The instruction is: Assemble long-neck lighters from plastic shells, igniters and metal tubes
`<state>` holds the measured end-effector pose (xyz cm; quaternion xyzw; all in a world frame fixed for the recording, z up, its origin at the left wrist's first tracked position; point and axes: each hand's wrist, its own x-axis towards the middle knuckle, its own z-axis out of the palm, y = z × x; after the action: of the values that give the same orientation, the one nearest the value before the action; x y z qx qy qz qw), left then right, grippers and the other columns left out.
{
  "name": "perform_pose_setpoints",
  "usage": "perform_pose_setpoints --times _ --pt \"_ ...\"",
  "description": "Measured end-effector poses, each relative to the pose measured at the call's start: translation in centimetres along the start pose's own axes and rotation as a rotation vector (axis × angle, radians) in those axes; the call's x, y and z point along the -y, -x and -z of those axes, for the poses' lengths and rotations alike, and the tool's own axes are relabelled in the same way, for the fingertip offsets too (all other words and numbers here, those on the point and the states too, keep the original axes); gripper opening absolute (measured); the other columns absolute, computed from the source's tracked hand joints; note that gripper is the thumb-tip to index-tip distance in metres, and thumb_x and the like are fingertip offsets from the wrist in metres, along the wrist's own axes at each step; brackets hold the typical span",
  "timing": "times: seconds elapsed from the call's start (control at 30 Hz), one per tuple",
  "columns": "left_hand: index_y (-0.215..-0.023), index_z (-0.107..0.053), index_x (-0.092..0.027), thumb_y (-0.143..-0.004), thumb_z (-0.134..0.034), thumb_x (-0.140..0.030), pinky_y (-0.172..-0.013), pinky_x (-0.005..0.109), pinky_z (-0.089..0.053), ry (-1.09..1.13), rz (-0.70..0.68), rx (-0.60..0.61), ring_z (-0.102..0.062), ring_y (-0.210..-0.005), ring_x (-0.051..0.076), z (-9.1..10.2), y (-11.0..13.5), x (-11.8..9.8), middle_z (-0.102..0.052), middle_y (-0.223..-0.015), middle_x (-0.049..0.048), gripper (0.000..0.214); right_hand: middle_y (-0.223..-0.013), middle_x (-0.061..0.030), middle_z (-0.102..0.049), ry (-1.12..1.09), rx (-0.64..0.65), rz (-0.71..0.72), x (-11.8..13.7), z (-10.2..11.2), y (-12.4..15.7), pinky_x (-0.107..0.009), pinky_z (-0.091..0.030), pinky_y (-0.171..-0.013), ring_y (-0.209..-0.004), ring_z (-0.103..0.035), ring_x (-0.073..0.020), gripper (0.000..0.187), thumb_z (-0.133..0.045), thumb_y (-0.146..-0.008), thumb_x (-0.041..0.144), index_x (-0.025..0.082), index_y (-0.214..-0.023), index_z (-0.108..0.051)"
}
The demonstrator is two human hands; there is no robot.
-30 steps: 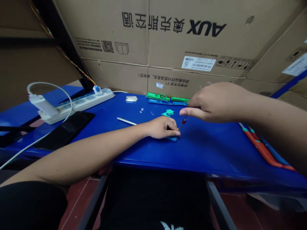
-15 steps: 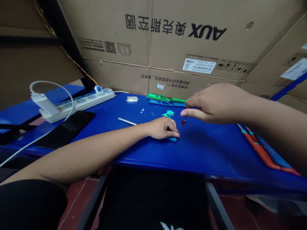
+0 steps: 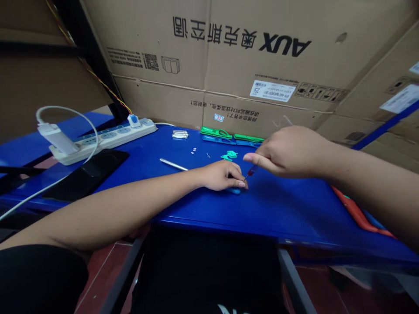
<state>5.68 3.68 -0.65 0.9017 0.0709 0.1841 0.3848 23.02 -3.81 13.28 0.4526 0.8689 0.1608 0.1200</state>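
My left hand (image 3: 222, 175) rests on the blue table (image 3: 288, 205), fingers curled over a small blue plastic piece (image 3: 235, 190) and pressing it down. My right hand (image 3: 288, 150) hovers just to the right, pinching a thin screwdriver (image 3: 248, 173) with a red collar. Its tip slants down to the blue piece at my left fingertips. A small teal plastic part (image 3: 230, 155) lies just behind my left hand.
Green and blue plastic strips (image 3: 229, 134) lie along the cardboard boxes (image 3: 229, 65) at the back. A metal rod (image 3: 173, 165), a clear bundle (image 3: 180, 134) and tiny bits sit mid-table. A white power strip (image 3: 104, 139) and black pad (image 3: 88, 172) are left; red and blue strips (image 3: 360, 213) right.
My right hand has come down and slightly nearer, bringing the screwdriver lower toward the blue piece. My left hand has stayed put.
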Motion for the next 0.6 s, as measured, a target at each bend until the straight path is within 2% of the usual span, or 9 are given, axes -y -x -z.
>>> perform_pose_setpoints --times 0.1,0.17,0.23,0.27,0.33,0.4,0.47,0.53,0.6 --pt "-0.093 -0.078 -0.018 -0.092 -0.062 -0.020 -0.084 0.023 -0.048 0.002 0.022 0.002 -0.065 -0.086 0.012 0.1 -0.1 0.0 -0.073 -0.087 0.0030 0.016 -0.094 -0.0110 -0.075 -0.064 -0.053 0.056 -0.7 0.8 0.7 -0.031 -0.038 -0.060 -0.075 -0.066 -0.0241 0.050 -0.040 -0.096 0.056 0.020 -0.115 -0.069" --pt "-0.091 -0.078 -0.018 -0.092 -0.063 -0.019 -0.086 0.023 -0.046 -0.006 0.031 0.004 -0.064 -0.088 0.012 0.2 -0.2 0.1 -0.074 -0.086 0.0027 0.015 -0.112 -0.0111 -0.071 -0.189 -0.062 0.200 -1.3 1.4 1.0 -0.032 -0.043 -0.066 -0.088 -0.067 -0.0244 0.047 -0.044 -0.096 0.049 0.022 -0.131 -0.058" --pt "-0.090 -0.078 -0.017 -0.091 -0.063 -0.020 -0.086 0.023 -0.046 -0.016 0.035 0.002 -0.063 -0.089 0.012 0.2 -0.2 0.2 -0.074 -0.086 0.0032 0.015 -0.115 -0.0094 -0.070 -0.267 -0.030 0.323 -1.6 1.6 0.9 -0.032 -0.045 -0.072 -0.094 -0.066 -0.0229 0.037 -0.042 -0.097 0.037 0.023 -0.125 -0.062" --pt "-0.090 -0.078 -0.017 -0.091 -0.063 -0.020 -0.086 0.023 -0.046 -0.022 0.036 0.001 -0.063 -0.089 0.012 0.1 -0.2 0.3 -0.074 -0.086 0.0034 0.015 -0.111 -0.0085 -0.071 -0.264 -0.021 0.333 -1.6 1.5 0.8 -0.032 -0.045 -0.073 -0.093 -0.066 -0.0221 0.034 -0.040 -0.097 0.031 0.023 -0.117 -0.066" --pt "-0.090 -0.078 -0.016 -0.091 -0.063 -0.020 -0.084 0.022 -0.046 -0.034 0.044 -0.002 -0.064 -0.087 0.012 0.0 -0.2 0.3 -0.074 -0.087 0.0034 0.016 -0.100 -0.0080 -0.072 -0.179 -0.022 0.247 -1.3 1.0 0.3 -0.032 -0.043 -0.067 -0.084 -0.066 -0.0215 0.031 -0.040 -0.096 0.027 0.021 -0.100 -0.070" --pt "-0.090 -0.078 -0.017 -0.091 -0.064 -0.020 -0.083 0.021 -0.046 -0.051 0.051 -0.005 -0.064 -0.085 0.011 -0.1 -0.2 0.2 -0.073 -0.086 0.0026 0.015 -0.087 -0.0091 -0.071 -0.044 -0.025 0.113 -0.9 0.2 -0.2 -0.031 -0.037 -0.059 -0.072 -0.064 -0.0216 0.032 -0.042 -0.096 0.031 0.019 -0.087 -0.070" --pt "-0.089 -0.078 -0.018 -0.091 -0.064 -0.019 -0.081 0.020 -0.046 -0.062 0.049 0.008 -0.064 -0.084 0.011 -0.1 -0.2 0.2 -0.073 -0.086 0.0018 0.014 -0.075 -0.0090 -0.069 0.002 -0.011 0.057 -0.7 -0.5 -0.6 -0.031 -0.033 -0.055 -0.064 -0.061 -0.0209 0.039 -0.041 -0.097 0.037 0.018 -0.078 -0.068" --pt "-0.089 -0.078 -0.018 -0.091 -0.063 -0.018 -0.081 0.020 -0.046 -0.065 0.038 0.023 -0.064 -0.083 0.010 -0.1 -0.3 0.2 -0.073 -0.086 0.0015 0.015 -0.071 -0.0072 -0.068 -0.097 -0.013 0.073 -0.6 -0.9 -0.5 -0.030 -0.033 -0.055 -0.062 -0.060 -0.0196 0.044 -0.038 -0.099 0.041 0.018 -0.077 -0.067" --pt "-0.088 -0.078 -0.017 -0.092 -0.062 -0.018 -0.083 0.021 -0.046 -0.060 0.032 0.028 -0.065 -0.084 0.010 -0.1 -0.4 0.2 -0.074 -0.086 0.0015 0.016 -0.074 -0.0056 -0.070 -0.249 -0.026 0.116 -0.7 -0.8 -0.1 -0.029 -0.037 -0.057 -0.065 -0.062 -0.0187 0.042 -0.039 -0.099 0.044 0.019 -0.082 -0.069"
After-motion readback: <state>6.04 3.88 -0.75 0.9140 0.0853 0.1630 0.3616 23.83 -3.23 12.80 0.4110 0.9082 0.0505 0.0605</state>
